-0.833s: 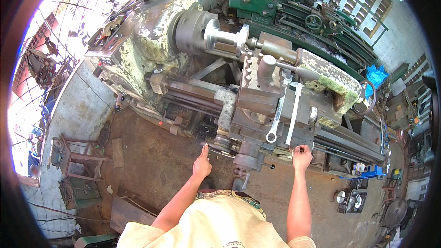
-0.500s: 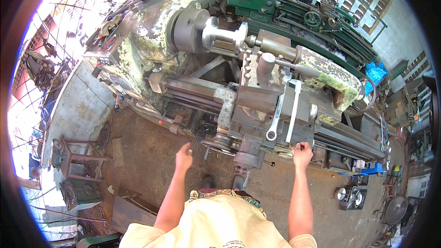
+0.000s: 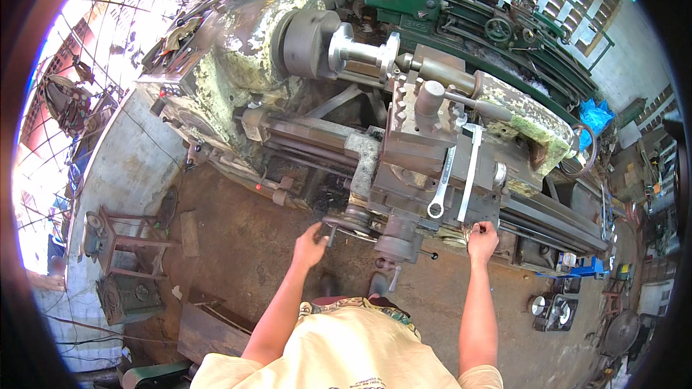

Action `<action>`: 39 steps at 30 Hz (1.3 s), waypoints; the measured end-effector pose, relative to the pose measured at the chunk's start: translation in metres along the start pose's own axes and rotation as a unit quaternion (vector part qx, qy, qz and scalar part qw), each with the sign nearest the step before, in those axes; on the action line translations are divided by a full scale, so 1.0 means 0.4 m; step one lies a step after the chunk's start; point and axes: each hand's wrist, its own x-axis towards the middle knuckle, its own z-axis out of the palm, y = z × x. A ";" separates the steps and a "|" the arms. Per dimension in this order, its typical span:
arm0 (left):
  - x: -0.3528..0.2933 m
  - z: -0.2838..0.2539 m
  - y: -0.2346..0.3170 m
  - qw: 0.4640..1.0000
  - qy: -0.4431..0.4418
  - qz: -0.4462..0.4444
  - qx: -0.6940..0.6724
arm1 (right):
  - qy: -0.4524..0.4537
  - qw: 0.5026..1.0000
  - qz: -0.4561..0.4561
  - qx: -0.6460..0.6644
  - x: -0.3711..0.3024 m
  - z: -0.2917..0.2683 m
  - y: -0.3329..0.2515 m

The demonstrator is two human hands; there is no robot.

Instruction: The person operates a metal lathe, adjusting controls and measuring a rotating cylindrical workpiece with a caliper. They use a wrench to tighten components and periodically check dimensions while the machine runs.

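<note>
In front of me stands a worn metal lathe, its headstock covered in peeling pale paint. Between the chuck and the tailstock sits a shiny flanged metal workpiece. My left hand has its fingers curled at the left rim of the carriage handwheel, beside its crank handle. My right hand is closed at the front edge of the carriage; what its fingers grip is hidden. A combination wrench and a silver caliper-like tool lie on the carriage behind it.
A tool post with a long handle rises from the carriage. Behind stands a green lathe. A small metal stand is at left on the floor, and a black crate at right.
My left hand has moved up and right to the handwheel's rim. My right hand stays at the carriage's front edge. The whole view has shifted slightly.
</note>
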 end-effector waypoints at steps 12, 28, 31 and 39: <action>-0.003 0.067 0.109 0.981 -0.123 0.017 0.149 | 0.003 1.000 0.010 -0.010 0.001 0.003 0.006; -0.170 -0.414 -0.602 0.884 0.057 -0.266 0.379 | 0.016 0.999 0.029 0.021 0.006 0.004 0.007; -0.315 -0.518 -0.823 0.837 0.014 -0.369 0.404 | 0.030 0.999 0.023 0.022 0.005 0.007 0.008; -0.184 -0.274 -0.734 0.900 -0.082 -0.283 0.322 | 0.055 0.998 0.007 0.026 0.002 0.004 0.001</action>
